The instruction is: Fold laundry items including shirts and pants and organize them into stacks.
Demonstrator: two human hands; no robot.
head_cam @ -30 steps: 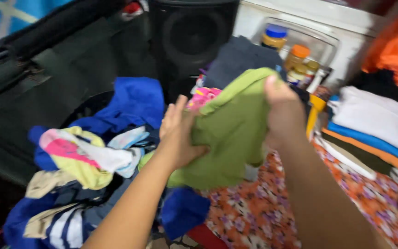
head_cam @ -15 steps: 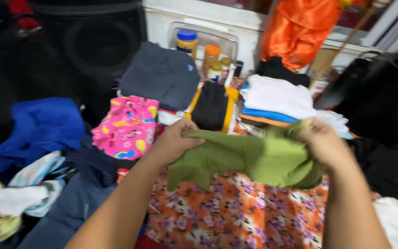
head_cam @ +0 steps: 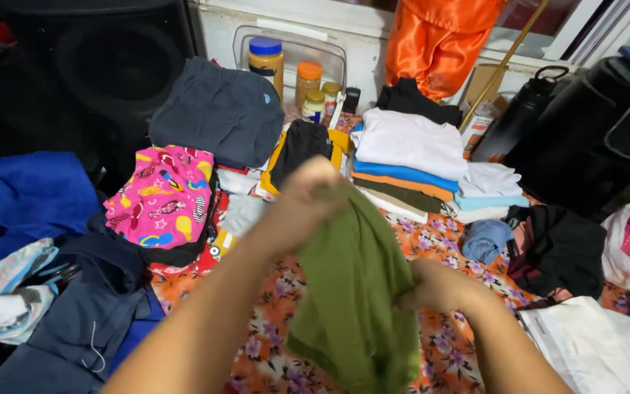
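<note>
Green garment (head_cam: 355,292), one, pinched by two hands: left hand (head_cam: 308,197) above, right hand (head_cam: 432,286) below.

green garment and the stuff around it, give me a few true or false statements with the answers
1. Both hands hold the green garment. True: the left hand grips its top and the right hand grips it lower down.
2. The green garment lies flat on the floral sheet. False: it hangs bunched in the air above the sheet.
3. A pink patterned cloth lies to the left of the hands. True.
4. The folded stack has a black piece on top. False: the top piece is white.
5. The jars stand at the near edge of the sheet. False: they stand at the far side, by the white wall.
</note>
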